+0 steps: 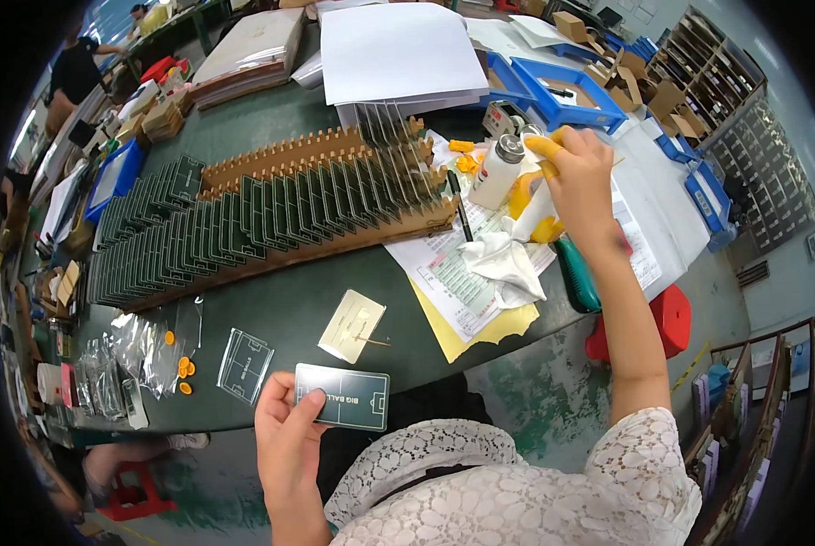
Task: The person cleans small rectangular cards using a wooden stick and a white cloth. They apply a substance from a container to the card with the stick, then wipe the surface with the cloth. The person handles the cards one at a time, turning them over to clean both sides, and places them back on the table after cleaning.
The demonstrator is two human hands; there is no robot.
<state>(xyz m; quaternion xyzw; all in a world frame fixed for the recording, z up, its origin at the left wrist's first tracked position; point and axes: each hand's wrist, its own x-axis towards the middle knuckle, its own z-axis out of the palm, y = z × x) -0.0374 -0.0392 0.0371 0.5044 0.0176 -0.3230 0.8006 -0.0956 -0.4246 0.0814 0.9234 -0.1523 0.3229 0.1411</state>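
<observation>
Dark green and glossy, the card is held flat-side up at the near edge of the table. Its long axis runs left to right, with the right end slightly lower in view. The left hand is closed on the card's left end, thumb on top. The free length extends to the right of this grip, so the right end and both long edges are exposed.

The left hand is the nearer one. The right hand is well apart, up and to the right, at the bottle. Its fingertips, in yellow covers, are bunched near the bottle's top; whether they grip anything cannot be told.

Just above the card lies a cream pad with a thin stick at its lower right side. Left of the card lies a clear sleeve with a similar card inside.

Green table top shows between the pad and the rack, which spans the middle and carries upright cards in rows. On the direct line between the hands lie a crumpled cloth and papers. Below the card, past the table edge, is the person's lap.
</observation>
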